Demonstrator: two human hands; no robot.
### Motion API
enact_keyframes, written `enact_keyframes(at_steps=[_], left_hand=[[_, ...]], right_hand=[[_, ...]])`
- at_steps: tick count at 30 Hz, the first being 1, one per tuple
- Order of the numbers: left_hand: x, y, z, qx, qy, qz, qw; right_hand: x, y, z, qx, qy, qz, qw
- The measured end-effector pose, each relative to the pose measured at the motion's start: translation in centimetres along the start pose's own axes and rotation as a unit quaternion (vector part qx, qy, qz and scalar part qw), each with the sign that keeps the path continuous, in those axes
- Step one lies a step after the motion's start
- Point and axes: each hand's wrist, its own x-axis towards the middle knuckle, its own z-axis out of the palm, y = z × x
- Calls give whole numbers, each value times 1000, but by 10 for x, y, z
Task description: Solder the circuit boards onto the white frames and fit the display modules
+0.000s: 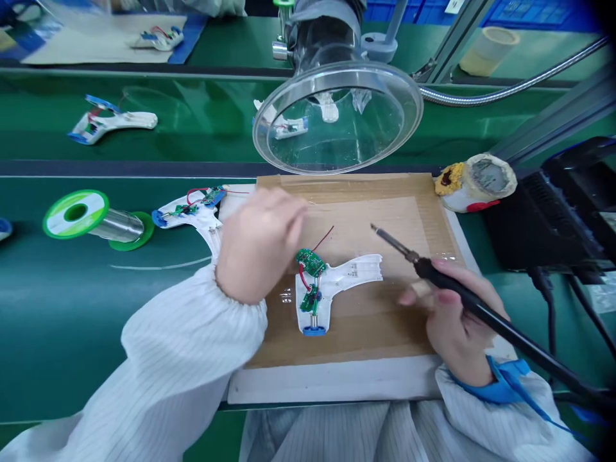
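Note:
A white plastic shell (337,279) with green circuit boards (310,262), red wires and a blue end cap lies on a brown cardboard mat (385,321). My right hand (455,314) grips a black soldering iron (462,298) like a pen, its tip pointing up-left above the mat, to the right of the shell. My left hand (260,240) hovers just left of the shell with its fingers curled. It is blurred, and whatever it pinches is too small to name.
A solder spool (91,218) and a second wired shell (192,208) lie left of the mat. More shells (108,120) sit on the green belt behind. A round clear fume hood (337,119) hangs over the mat's far edge. A sponge holder (474,183) and black station (553,212) stand right.

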Motion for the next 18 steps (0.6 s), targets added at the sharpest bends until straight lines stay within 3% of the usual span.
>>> enact_keyframes(at_steps=[4, 6, 9, 11, 13, 16, 18], left_hand=[[13, 17, 5, -153, -179, -18, 972], [19, 22, 4, -267, -218, -78, 936], [20, 26, -4, -423, -246, -174, 855], [14, 30, -10, -464, -240, -183, 833], [2, 36, -11, -420, -200, -123, 876], [-20, 44, -2, -243, -114, 38, 963], [-33, 45, 8, -140, -64, 102, 983]], right_hand=[[7, 2, 18, -34, -70, -18, 997], [10, 6, 25, -53, -111, -30, 992], [11, 10, 28, -74, -134, -40, 987], [11, 11, 27, -77, -138, -46, 986], [11, 11, 25, -80, -139, -51, 986], [11, 12, 25, -82, -137, -53, 986], [12, 11, 26, -78, -135, -64, 986]])
